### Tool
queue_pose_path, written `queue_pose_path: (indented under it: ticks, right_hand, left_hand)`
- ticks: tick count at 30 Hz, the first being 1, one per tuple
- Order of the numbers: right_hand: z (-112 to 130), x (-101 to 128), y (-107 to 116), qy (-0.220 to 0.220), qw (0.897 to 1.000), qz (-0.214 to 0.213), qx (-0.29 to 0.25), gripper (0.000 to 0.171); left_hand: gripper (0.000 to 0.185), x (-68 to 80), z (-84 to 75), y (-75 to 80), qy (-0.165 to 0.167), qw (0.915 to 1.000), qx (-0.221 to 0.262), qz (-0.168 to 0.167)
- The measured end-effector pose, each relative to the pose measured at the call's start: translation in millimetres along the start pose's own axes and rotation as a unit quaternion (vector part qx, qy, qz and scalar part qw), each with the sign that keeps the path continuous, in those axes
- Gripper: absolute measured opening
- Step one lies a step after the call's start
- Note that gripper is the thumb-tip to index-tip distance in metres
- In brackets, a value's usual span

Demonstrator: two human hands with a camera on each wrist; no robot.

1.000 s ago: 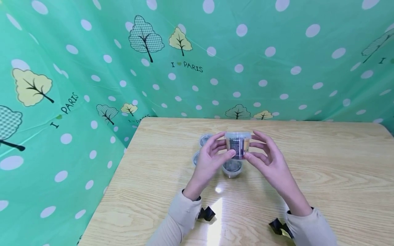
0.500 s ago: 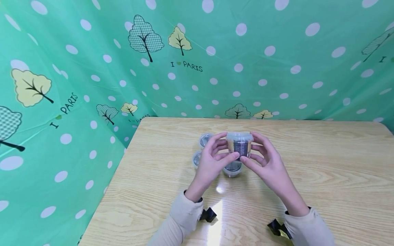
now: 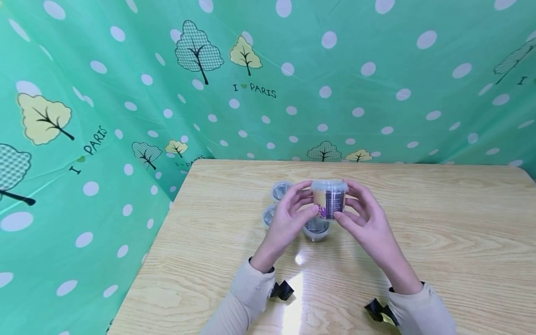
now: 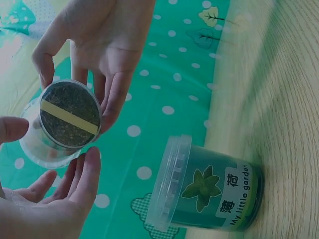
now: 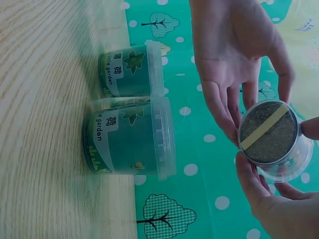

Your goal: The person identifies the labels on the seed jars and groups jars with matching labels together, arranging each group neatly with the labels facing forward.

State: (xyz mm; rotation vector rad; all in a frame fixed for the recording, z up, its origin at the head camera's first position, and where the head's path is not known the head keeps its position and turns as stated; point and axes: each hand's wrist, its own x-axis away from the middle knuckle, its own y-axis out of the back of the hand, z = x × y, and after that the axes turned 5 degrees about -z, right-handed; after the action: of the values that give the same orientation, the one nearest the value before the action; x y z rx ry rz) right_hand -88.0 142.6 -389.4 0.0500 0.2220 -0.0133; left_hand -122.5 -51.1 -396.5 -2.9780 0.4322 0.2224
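A: What are the hands holding?

B: The left hand [image 3: 289, 218] and the right hand [image 3: 368, 223] are both holding one small clear tub [image 3: 329, 199] with a lid, lifted above the middle of the wooden table [image 3: 439, 242]. The fingers of each hand are curling loosely around its sides, and the thumbs are pressing near its bottom. The tub is standing upright between the two palms.

A: What is lying around it?

B: Three more tubs are standing on the table: one [image 3: 316, 229] just under the lifted tub, and two [image 3: 279, 190] [image 3: 268, 215] to the left, behind the left hand. A green dotted cloth [image 3: 125, 93] is hanging at the far side and the left.
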Motion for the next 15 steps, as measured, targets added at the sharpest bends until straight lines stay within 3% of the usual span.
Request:
queue_pose_path:
  ticks: [7, 15]
  right_hand:
    - [-0.5, 0.3, -1.1, 0.004, 1.000, 0.012, -0.025, 0.065]
    - [-1.2, -0.1, -2.3, 0.012, 1.000, 0.016, -0.009, 0.064]
  left_hand:
    - [0.060, 1.3, -1.8, 1.1, 0.014, 0.9997, 0.008, 0.016]
    - [0.061, 0.6, 0.6, 2.5, 0.012, 0.9999, 0.007, 0.011]
